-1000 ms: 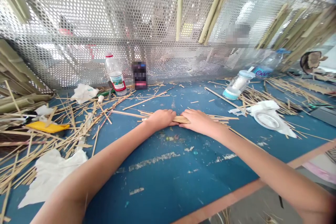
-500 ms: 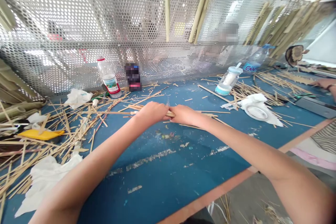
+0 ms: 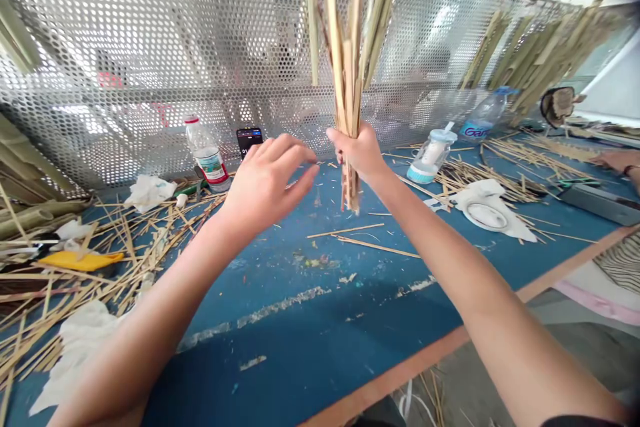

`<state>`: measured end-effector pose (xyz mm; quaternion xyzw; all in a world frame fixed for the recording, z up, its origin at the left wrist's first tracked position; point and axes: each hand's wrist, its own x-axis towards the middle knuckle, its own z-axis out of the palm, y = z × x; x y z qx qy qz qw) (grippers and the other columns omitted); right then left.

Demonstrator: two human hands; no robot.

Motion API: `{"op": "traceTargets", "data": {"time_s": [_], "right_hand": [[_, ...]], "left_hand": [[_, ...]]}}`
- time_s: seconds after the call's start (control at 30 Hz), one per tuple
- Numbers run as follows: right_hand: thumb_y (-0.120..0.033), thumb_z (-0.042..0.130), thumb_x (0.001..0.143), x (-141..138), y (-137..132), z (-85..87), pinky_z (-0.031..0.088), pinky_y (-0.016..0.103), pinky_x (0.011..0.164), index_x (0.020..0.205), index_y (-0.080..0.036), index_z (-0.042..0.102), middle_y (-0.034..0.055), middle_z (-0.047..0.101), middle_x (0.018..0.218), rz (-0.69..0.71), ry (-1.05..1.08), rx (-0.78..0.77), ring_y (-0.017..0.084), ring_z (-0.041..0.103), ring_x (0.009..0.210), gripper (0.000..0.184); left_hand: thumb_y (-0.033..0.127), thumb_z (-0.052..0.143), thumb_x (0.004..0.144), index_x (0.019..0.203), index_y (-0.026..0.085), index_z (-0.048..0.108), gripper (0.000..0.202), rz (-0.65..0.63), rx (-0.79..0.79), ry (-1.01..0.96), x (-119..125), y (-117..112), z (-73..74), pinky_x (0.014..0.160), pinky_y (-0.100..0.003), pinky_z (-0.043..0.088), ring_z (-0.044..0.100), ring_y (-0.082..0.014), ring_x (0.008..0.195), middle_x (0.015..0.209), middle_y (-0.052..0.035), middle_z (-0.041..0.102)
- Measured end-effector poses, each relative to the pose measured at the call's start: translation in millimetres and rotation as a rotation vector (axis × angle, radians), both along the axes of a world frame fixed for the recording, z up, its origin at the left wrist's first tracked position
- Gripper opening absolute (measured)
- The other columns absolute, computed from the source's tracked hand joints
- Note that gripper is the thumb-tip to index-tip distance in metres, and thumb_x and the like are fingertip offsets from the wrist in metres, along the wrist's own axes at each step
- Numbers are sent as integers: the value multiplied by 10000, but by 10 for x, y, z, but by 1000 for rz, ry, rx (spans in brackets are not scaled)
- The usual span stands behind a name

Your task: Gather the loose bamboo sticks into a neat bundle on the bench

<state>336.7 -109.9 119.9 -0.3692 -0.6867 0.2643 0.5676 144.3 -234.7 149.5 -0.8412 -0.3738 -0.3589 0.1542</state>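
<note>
Perforated metal screen (image 3: 175, 47) at the back, scuffed blue tabletop (image 3: 295, 340) below the grip, and from the head view the right arm reaches forward with the right hand (image 3: 366, 150) wrapped tight around a bundle of pale strips (image 3: 349, 73), standing roughly upright, long ends above the fist and short ends below. Left hand (image 3: 267, 177) hovers left of that grip, palm down, fingers loosely bent, thumb spread apart, partly covering a phone (image 3: 249, 138) behind it.
</note>
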Motion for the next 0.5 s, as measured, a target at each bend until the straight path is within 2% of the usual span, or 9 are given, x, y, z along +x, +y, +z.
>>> {"op": "traceTargets", "data": {"time_s": [0.1,0.23,0.37,0.5], "right_hand": [[-554,656,803,-256,-5,1,473,324,530,858,-234,522,-33,492,619,104,149,-28,150,509,529,350],[-594,658,787,-650,-114,-43,508,340,570,904,-240,540,-19,502,656,193,221,-44,164,527,587,391],[-604,625,811,-923,-172,29,518,326,588,903,-239,531,3,536,727,263,253,-19,162,537,632,388],[-548,650,805,-1060,-68,-1,548,334,714,892,-226,555,31,611,847,379,309,5,187,611,807,348]], "left_hand": [[437,485,965,1263,150,517,414,-41,-213,-188,-60,262,-194,1015,-417,458,539,-237,1212,1272,-124,553],[543,503,932,1435,119,317,684,-61,-401,-324,-151,560,-430,1106,-487,391,428,-302,1357,1443,-213,425],[562,470,945,1437,167,290,656,-185,-423,-434,-235,634,-436,1127,-437,402,400,-277,1394,1518,-192,367],[557,426,965,1408,180,289,598,-239,-416,-511,-319,657,-373,1090,-403,444,457,-253,1350,1476,-179,418]]}}
